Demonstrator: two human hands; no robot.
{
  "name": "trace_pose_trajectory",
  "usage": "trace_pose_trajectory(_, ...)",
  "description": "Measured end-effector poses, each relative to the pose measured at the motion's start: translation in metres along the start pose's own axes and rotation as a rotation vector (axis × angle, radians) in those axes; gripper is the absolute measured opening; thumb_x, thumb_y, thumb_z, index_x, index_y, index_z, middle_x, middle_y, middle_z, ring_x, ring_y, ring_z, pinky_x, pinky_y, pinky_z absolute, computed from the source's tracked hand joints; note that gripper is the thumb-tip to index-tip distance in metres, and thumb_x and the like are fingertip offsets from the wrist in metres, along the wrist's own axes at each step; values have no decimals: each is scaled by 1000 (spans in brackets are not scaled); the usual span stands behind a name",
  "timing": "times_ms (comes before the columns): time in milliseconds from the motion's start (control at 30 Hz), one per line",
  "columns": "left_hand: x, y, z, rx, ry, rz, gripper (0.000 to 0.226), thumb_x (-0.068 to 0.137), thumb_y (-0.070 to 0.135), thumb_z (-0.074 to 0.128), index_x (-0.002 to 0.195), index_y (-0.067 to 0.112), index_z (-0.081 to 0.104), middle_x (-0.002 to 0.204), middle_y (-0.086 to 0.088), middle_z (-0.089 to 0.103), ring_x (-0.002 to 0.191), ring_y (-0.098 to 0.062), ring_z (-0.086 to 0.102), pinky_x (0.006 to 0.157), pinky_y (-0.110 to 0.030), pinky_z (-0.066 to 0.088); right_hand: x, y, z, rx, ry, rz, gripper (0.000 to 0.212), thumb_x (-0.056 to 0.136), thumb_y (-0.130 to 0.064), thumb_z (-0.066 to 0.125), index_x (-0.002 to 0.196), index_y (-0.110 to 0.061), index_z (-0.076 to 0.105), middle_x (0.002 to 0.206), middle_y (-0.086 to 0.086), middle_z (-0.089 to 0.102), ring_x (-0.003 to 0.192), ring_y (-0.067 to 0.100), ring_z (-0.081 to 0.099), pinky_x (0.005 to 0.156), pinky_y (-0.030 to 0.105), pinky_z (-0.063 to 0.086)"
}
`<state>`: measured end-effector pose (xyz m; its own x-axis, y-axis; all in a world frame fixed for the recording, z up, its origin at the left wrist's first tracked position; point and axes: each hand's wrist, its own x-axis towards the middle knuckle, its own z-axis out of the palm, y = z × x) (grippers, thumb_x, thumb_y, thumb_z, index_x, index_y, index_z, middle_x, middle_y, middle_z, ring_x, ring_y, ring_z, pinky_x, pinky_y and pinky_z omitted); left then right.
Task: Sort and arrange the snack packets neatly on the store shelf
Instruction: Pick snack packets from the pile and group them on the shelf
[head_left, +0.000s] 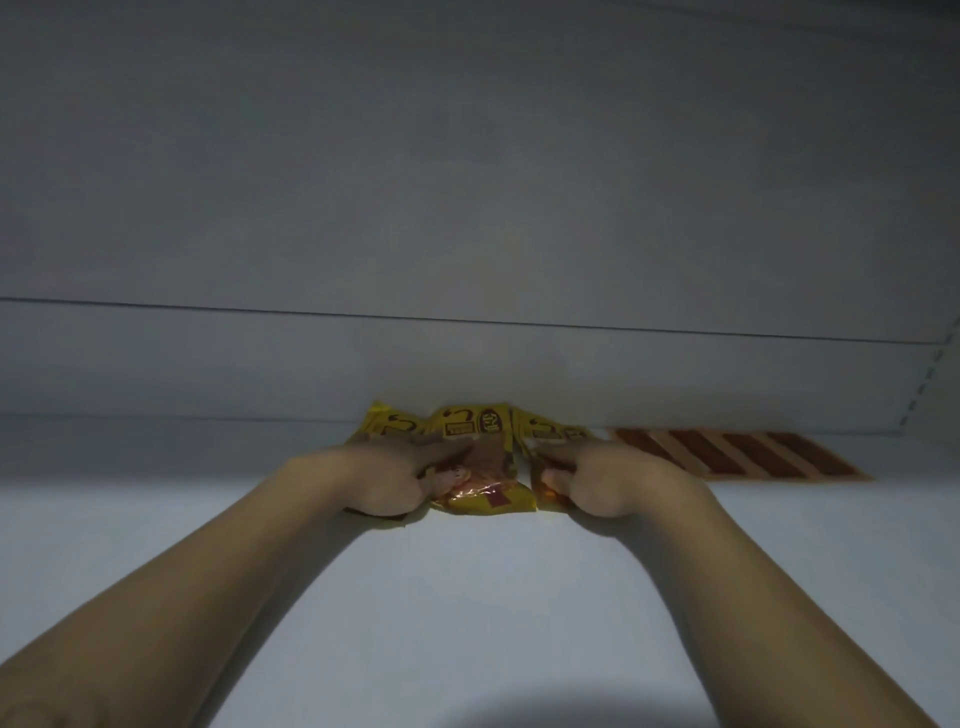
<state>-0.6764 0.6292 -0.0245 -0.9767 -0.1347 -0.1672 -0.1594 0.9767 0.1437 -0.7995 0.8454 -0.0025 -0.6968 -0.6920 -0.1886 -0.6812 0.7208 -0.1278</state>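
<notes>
yellow snack packets (485, 491), long axes pointing to the shelf (467, 597) back, under left hand (387, 478) and right hand (608, 480); grips spread, pressing.

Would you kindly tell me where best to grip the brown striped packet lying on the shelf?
Probably its near long edge, coming from the front: the brown striped packet lies flat with its far edge by the back wall, so only the front edge looks free to pinch.
</notes>
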Motion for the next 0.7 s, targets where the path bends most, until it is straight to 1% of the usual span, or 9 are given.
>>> trace_pose_trajectory(67,-2,2,5,41,52,-49,59,97,68,16,151,54,1,166,11,3,152,-20,9,121,-47,3,0,-3,-1,-28,64,-8,49,102,-45,40,150,-37,37,157,1,36,141,27,36,114,39,33)
trace_pose_trajectory(133,-4,2,1,31,104,-90,59,97,67,15,153,50,4,166,8,2,153,-20,7,120,-55,-1,-1,-9,-2,-39,246,-57,41,101,-45,40,140,-36,48,143,3,51,128,29,48,104,40,41)
trace_pose_trajectory(200,-12,-1,-10,-19,142,-98,60,98,66,20,154,50,6,166,8,5,152,-20,9,121,-53,3,-3,-18,0,16,370,-140,40,100,-48,38,138,-39,48,132,2,56,122,29,52,98,39,43)
trace_pose_trajectory(267,-25,-10,-21,-77,106,-42,55,98,62,34,150,52,21,158,14,30,147,-18,26,118,-37,24,-5,-29,6,61,339,-224,46,100,-51,41,144,-39,45,139,0,53,128,25,48,102,35,40)
trace_pose_trajectory(300,-31,-15,-24,-91,51,-16,47,99,57,41,145,51,32,145,20,44,138,-13,38,107,-21,33,-6,-35,10,68,302,-261,46,99,-52,42,143,-40,45,141,-2,53,129,24,47,103,35,40)
trace_pose_trajectory(333,-37,-20,-26,-83,-15,-8,41,100,52,44,140,50,38,132,25,49,127,-6,44,93,-9,34,-5,-39,13,67,272,-290,43,99,-52,42,141,-43,47,141,-4,53,129,22,48,103,35,41)
trace_pose_trajectory(367,-41,-22,-27,-64,-67,-13,42,101,49,44,143,47,37,131,25,49,121,-2,44,86,-6,31,-4,-42,16,62,251,-301,41,99,-53,42,139,-46,49,141,-6,55,128,21,49,102,36,42)
trace_pose_trajectory(500,-45,-23,-27,33,-49,-96,51,101,50,43,150,36,36,151,14,40,135,-10,39,95,-17,26,1,-42,18,53,255,-270,42,96,-58,46,138,-52,47,138,-8,58,125,22,52,101,34,44)
trace_pose_trajectory(700,-31,-17,-19,55,71,-141,41,101,54,39,121,23,55,117,4,58,106,-19,52,85,-26,37,2,-43,21,169,301,-350,41,94,-49,57,135,-48,53,138,-16,56,124,15,53,100,33,47)
